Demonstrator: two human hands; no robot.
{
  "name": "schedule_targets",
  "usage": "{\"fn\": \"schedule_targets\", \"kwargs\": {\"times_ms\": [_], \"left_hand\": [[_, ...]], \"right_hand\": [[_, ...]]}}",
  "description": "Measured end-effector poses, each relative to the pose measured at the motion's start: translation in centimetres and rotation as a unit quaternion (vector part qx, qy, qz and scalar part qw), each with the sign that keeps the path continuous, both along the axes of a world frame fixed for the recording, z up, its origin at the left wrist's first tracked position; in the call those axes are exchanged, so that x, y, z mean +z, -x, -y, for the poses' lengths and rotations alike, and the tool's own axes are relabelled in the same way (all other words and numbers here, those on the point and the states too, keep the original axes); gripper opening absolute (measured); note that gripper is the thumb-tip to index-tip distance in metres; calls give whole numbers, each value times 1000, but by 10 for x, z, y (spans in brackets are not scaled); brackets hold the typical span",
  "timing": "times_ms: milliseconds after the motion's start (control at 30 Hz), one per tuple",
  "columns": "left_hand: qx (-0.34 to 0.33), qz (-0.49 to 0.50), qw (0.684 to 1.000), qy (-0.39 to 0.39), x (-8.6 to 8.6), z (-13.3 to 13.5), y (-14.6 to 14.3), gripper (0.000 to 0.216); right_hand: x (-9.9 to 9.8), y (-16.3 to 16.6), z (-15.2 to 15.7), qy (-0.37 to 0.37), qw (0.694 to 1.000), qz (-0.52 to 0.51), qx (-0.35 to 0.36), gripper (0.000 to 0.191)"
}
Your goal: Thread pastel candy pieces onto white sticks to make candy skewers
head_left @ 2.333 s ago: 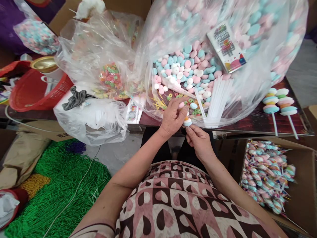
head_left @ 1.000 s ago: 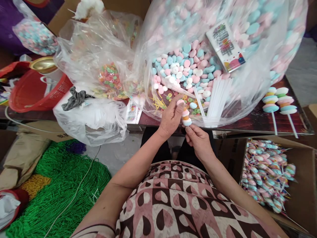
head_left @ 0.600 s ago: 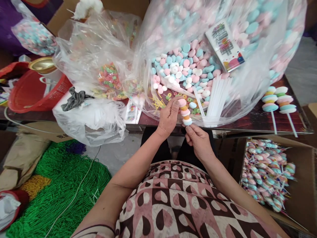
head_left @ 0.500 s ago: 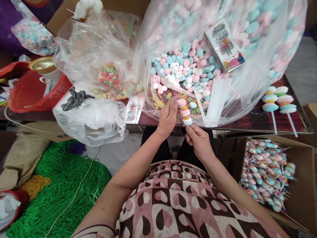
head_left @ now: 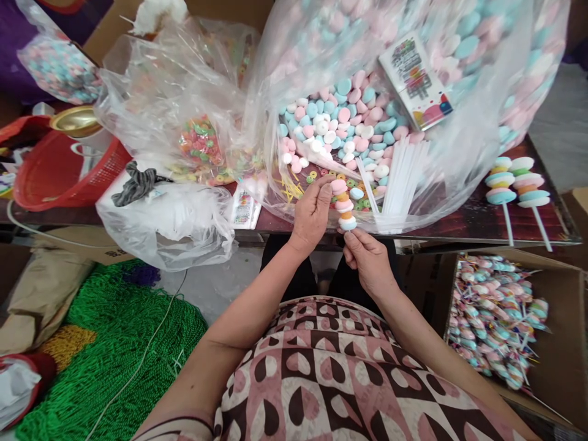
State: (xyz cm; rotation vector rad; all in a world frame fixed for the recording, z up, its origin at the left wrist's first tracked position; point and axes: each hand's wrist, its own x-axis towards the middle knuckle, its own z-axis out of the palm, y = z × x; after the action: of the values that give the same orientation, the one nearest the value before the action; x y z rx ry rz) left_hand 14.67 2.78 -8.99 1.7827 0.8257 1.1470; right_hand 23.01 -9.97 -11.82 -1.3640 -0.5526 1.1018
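— Grip first: right hand nearest, fingers pinched together just below the candy skewer, apparently on its stick, though no stick visible there.

— And the left hand?

— Just beyond, thumb and fingertips pressed against the left side of the upper discs, steadying the pink top one. Skewer upright between both hands, over the near edge of the surface, in front of the big clear bag.

— Handling?

— Probably very light. Discs likely chalky and brittle at the rims, and free to slide or spin on a thin stick. Best held low on the stick, with only gentle side pressure on the stack. Hard squeezing likely to chip something.

— Anything hard to make out?

— Plenty. Stick hidden inside the right fist, top end covered by the pink disc. Farther back, loose ring sweets and white sticks blurred by plastic film. Heap of pastel discs beyond, cut off by the upper frame edge. Print on the small carton unreadable.
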Motion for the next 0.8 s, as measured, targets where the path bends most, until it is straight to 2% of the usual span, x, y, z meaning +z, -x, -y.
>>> {"fn": "schedule_targets", "kwargs": {"times_ms": [333,567,800], "left_hand": [[5,21,999,24,-1,2,2,54],[-18,-49,998,-39,0,2,1,47],[-35,-64,996,-44,-3,2,0,42]], "right_hand": [[-2,0,0,-8,1000,-22,-3,34],[3,-3,2,-8,999,-40,-26,33],[10,-6,8,-24,998,-28,-44,27]]}}
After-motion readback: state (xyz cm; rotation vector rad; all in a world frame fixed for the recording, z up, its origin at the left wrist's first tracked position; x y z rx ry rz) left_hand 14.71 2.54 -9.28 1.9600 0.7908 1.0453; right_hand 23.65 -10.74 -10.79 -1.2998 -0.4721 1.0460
